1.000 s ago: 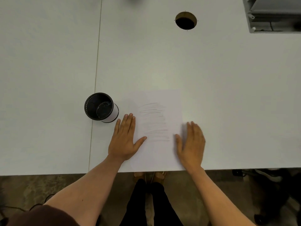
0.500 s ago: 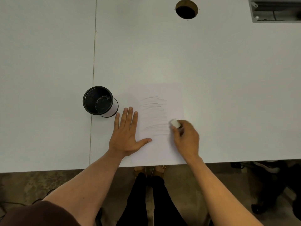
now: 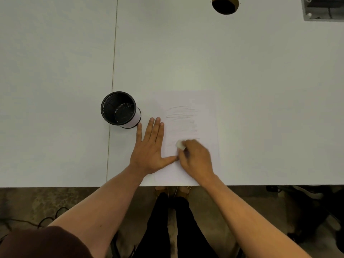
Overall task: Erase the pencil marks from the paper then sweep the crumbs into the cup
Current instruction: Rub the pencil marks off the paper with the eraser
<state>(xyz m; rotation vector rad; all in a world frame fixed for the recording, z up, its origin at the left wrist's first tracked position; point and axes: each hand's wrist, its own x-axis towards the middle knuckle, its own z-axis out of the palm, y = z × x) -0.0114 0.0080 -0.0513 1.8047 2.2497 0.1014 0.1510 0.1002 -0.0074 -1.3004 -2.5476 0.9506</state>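
- Eraser (image 3: pixel 180 144) is pinched in my right hand (image 3: pixel 195 159), rubbing the lowest pencil marks (image 3: pixel 181 116) on the paper (image 3: pixel 206 112).
- Left hand (image 3: pixel 149 151) lies flat, pinning the sheet's edge.
- Beyond my fingertips, most strokes remain; the mesh cup (image 3: pixel 119 108) waits, no sweeping begun.

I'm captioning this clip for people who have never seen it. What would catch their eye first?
The two bare hands at the table's near edge: the right hand pinches a white eraser on the lower pencil marks of the paper, while the left hand presses flat on the paper's left edge. A black mesh cup stands upright just left of them.
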